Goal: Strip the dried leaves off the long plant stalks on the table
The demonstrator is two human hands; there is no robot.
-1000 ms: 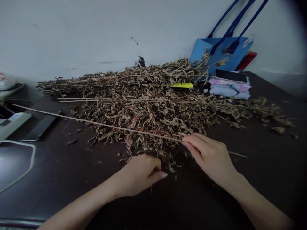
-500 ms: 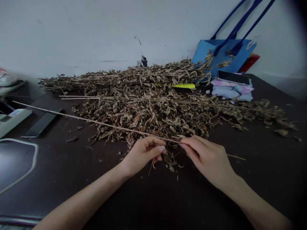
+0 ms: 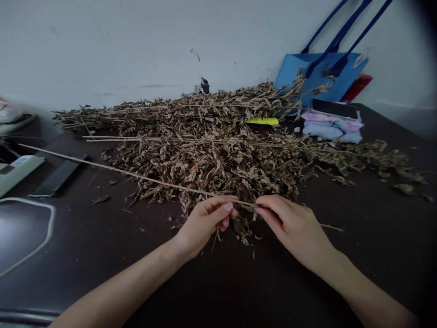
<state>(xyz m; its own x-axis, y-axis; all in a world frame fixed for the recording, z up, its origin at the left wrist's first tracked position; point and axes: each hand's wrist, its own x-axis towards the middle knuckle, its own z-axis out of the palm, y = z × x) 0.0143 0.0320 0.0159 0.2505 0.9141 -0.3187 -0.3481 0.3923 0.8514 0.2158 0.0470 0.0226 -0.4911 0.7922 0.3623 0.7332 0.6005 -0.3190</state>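
A long thin bare stem (image 3: pixel 112 169) runs from the far left across the dark table (image 3: pixel 102 255) to my hands. My left hand (image 3: pixel 205 223) pinches it with thumb and fingers just in front of a big heap of dried leafy stalks (image 3: pixel 218 146). My right hand (image 3: pixel 293 228) pinches the same stem a little to the right, and the stem's short end sticks out past that hand. Loose dry leaf bits lie on the table under both hands.
A blue bag (image 3: pixel 317 77) with dark straps leans on the wall at the back right, with a folded cloth (image 3: pixel 331 127) and a dark phone (image 3: pixel 332 109) before it. A yellow object (image 3: pixel 261 121) lies in the heap. A black flat device (image 3: pixel 56 175), white cable and white box sit left.
My left hand rose from the table, where it rested closed, and took hold of the stem next to my right hand. The right hand stayed on the stem.
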